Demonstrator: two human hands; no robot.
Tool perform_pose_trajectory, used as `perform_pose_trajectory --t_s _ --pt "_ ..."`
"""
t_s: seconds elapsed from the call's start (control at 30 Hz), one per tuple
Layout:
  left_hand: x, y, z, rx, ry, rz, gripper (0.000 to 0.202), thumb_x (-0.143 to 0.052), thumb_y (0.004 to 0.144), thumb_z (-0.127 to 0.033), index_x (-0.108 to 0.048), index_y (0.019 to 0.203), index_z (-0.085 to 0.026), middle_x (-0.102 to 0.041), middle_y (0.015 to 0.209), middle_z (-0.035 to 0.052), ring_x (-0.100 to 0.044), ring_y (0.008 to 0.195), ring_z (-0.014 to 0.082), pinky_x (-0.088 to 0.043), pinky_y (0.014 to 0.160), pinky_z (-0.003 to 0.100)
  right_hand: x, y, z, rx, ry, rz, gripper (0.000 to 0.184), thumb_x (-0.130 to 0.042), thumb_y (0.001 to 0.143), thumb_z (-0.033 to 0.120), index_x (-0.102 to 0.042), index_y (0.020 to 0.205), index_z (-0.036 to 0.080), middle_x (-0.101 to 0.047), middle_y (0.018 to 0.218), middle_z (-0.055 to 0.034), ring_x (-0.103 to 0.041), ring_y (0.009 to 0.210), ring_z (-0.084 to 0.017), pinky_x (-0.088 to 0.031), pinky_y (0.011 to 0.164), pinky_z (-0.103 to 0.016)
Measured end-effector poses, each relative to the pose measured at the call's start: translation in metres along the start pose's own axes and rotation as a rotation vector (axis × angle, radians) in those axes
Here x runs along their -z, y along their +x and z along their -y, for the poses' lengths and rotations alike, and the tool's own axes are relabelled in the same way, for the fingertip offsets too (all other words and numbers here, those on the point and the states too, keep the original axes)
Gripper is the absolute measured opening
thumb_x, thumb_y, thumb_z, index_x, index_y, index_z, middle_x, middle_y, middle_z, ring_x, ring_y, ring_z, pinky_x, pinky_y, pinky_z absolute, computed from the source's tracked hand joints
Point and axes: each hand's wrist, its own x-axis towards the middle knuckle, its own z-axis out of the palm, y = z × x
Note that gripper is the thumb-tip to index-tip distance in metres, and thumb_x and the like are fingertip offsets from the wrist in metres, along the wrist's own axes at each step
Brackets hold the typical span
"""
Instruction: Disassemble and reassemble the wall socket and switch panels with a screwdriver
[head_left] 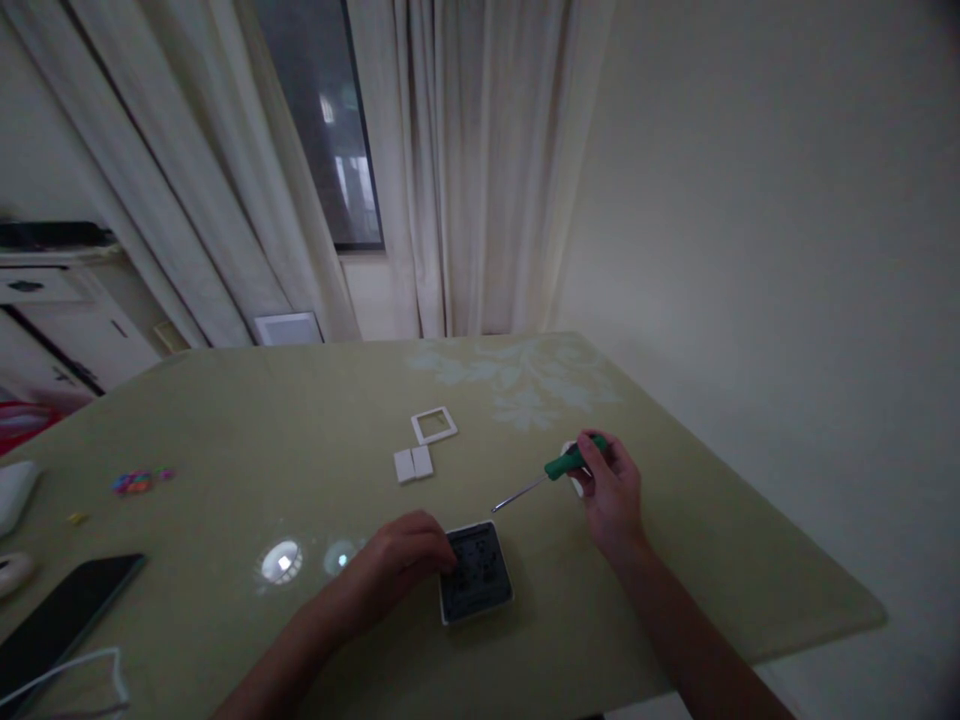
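A square box with a white rim and a dark inside, which looks like a wall switch body [478, 575], lies on the table near its front. My left hand [409, 548] grips its left edge, the fingertips over the dark part; the thumb is hidden. In my right hand [615, 488] is a screwdriver [574, 460] with a green handle. Its metal shaft slants down to the left, and the tip is just beyond the box's upper right corner, seemingly apart from it. A white item [576, 482] shows partly behind my right fingers; I cannot make out its kind.
Beyond the box lie a white square frame [417, 430] and two white plates [414, 464]. On the left are a dark tablet or phone [71, 615], a white cable [118, 672] and small colourful pieces [139, 482]. A wall [787, 300] borders the table's right side.
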Motion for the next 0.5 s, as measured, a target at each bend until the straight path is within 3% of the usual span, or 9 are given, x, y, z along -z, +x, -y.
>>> perform_pose_trajectory --t_s 0.23,0.5 --pt "0.008 0.002 -0.021 -0.083 0.221 0.075 0.028 -0.052 0.112 -0.020 -0.078 0.103 -0.023 -0.077 0.094 0.0071 -0.067 0.088 0.0209 -0.051 0.074 0.030 -0.002 -0.002 0.002 -0.009 -0.010 -0.009 0.054 -0.100 0.060 0.050 -0.072 0.094 0.019 -0.070 0.082 0.0001 -0.068 0.069 -0.015 -0.059 0.055 -0.023" --pt "0.006 0.004 -0.025 -0.028 0.329 0.126 0.025 -0.055 0.109 -0.011 -0.075 0.098 -0.022 -0.074 0.093 0.0048 -0.064 0.087 0.0212 -0.049 0.075 0.030 -0.004 -0.003 0.000 -0.024 -0.011 -0.015 0.056 -0.101 0.059 0.051 -0.072 0.095 0.019 -0.070 0.082 0.0006 -0.068 0.069 -0.015 -0.058 0.054 -0.022"
